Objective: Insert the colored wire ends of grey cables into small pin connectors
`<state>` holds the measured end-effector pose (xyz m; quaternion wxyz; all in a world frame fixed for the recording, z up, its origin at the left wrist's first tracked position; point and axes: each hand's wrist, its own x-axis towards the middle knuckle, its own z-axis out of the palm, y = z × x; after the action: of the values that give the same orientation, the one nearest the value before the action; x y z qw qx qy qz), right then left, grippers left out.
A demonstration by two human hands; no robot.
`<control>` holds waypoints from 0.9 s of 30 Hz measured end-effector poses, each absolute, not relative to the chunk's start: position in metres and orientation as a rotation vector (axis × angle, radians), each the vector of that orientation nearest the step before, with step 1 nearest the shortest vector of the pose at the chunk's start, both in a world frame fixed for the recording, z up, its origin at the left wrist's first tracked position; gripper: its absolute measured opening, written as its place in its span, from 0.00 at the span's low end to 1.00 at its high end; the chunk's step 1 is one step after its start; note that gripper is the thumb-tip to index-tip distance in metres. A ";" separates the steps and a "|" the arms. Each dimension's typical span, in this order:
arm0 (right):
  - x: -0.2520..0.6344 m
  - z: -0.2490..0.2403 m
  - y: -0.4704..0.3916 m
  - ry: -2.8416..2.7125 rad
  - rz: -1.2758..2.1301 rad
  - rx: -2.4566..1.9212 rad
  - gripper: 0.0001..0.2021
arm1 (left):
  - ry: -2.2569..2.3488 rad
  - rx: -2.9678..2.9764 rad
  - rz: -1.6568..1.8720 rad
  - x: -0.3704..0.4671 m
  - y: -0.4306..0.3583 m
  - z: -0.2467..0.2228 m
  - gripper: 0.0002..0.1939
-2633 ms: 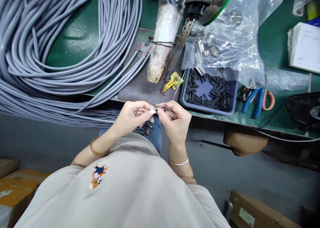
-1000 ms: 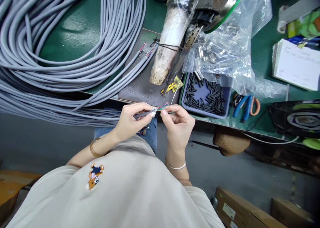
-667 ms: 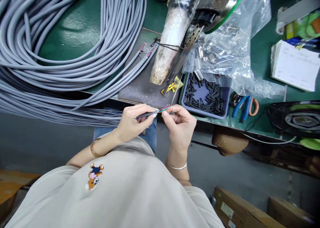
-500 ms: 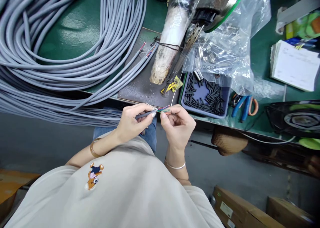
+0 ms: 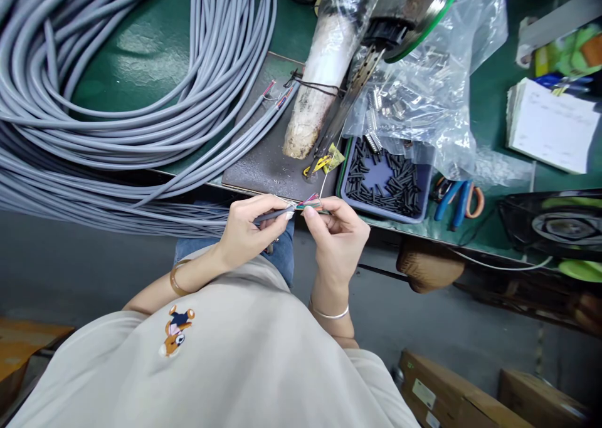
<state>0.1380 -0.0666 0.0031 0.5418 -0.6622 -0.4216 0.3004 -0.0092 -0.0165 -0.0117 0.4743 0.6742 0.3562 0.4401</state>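
Note:
Between the fingers of my left hand (image 5: 256, 227) is the end of a grey cable (image 5: 275, 214), held just off the bench's front edge. Thin coloured wires (image 5: 308, 205) fan out from that end toward the right. The thumb and fingertips of my right hand (image 5: 336, 230) pinch some of these wires. Other grey cables (image 5: 254, 127) lie on a dark mat (image 5: 254, 168) beyond my hands, with stripped ends showing coloured strands. A soldering tool (image 5: 343, 105) with a thin solder strand hangs above the mat.
Large grey cable coils (image 5: 103, 111) cover the left bench. A purple tray (image 5: 426, 196) of small black tubes stands right of my hands, under a plastic bag (image 5: 451, 89) of metal parts. Blue-handled pliers (image 5: 458, 202) and a notepad (image 5: 552, 124) lie farther right.
My right thumb and fingers have shifted slightly on the coloured wires, which are bunched differently. My left hand keeps its hold on the cable.

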 end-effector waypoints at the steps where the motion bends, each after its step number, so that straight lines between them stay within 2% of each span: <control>1: 0.138 0.003 -0.068 -1.010 0.705 -1.570 0.07 | 0.864 1.660 1.080 -0.009 -0.017 -0.012 0.05; 6: 0.135 0.002 -0.069 -1.063 0.606 -1.614 0.08 | 0.892 1.611 1.099 -0.009 -0.018 -0.013 0.05; 11: 0.136 0.002 -0.064 -0.985 0.727 -1.652 0.10 | 0.871 1.574 1.108 -0.010 -0.017 -0.014 0.05; 27: 0.142 0.009 -0.062 -0.968 0.798 -1.722 0.07 | 0.797 2.015 1.296 -0.004 -0.016 -0.027 0.08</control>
<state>0.1422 -0.0618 0.0090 0.4841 -0.7072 -0.3976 0.3277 -0.0036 -0.0158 -0.0274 0.3036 0.7604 0.3006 0.4892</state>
